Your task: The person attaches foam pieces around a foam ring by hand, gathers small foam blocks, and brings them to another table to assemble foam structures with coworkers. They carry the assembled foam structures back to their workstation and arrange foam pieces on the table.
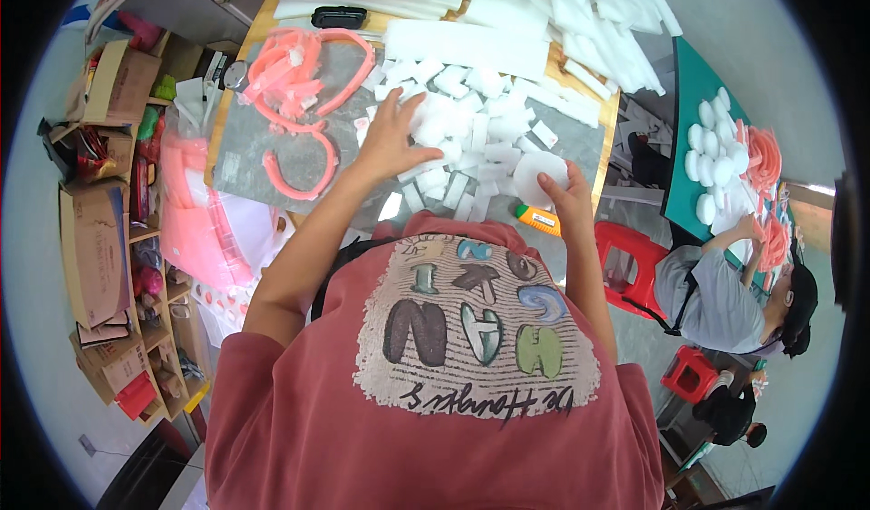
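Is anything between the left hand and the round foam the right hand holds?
Yes, loose white foam scraps lie on the table between the left hand and the round foam in the right hand.

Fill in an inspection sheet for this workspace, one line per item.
Surface: grey worktop with a pale wooden edge.
Job's things: white disc; many small white pieces scattered about.
Clutter: pink strips and loops at left; black case and large white sheets at the back; yellow-orange tool near the front edge.
Left grip: open, fingers spread at the white pieces; contact unclear.
Right grip: holds the white disc.
Cables: one thin line at lower left may be a cable; cannot confirm.
Surroundings: shelves with cardboard boxes at left; red stool, green table and two other people at right.
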Available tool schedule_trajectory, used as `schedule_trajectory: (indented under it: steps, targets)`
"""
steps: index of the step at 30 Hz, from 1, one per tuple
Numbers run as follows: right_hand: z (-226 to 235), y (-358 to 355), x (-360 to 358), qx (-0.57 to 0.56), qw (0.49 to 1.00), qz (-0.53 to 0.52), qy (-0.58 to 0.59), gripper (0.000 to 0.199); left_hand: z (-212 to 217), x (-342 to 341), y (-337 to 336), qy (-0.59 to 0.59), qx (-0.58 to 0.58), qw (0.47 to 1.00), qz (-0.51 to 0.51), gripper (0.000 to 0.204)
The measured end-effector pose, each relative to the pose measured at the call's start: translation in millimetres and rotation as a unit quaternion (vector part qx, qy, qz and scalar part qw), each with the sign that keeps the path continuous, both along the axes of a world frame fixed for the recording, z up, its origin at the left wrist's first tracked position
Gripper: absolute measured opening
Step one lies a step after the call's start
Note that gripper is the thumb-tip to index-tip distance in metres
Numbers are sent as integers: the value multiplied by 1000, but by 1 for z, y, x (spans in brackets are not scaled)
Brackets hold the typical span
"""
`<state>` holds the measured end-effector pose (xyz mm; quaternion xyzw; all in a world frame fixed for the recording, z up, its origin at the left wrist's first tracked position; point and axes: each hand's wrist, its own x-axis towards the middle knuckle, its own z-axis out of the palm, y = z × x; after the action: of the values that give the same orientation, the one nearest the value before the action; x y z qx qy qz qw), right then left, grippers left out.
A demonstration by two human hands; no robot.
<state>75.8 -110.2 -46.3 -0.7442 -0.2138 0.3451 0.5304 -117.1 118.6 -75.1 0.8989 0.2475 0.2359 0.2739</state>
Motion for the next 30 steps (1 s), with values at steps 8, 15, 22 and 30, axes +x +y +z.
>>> schedule_trajectory:
  steps: [8,15,22,30]
  targets:
    - [-9,-23,9,23,995,-73,67,42,-29,9,31,-14,-194,979,61,64]
    - [-7,-41,43,157,931,-258,205,36,-12,-8,37,-83,-451,887,54,71]
    - [-25,-72,58,223,869,-296,328,37,-7,-12,10,32,-143,989,-17,83]
    - [25,-52,43,304,882,-203,296,35,31,32,-52,44,-68,963,-256,37]
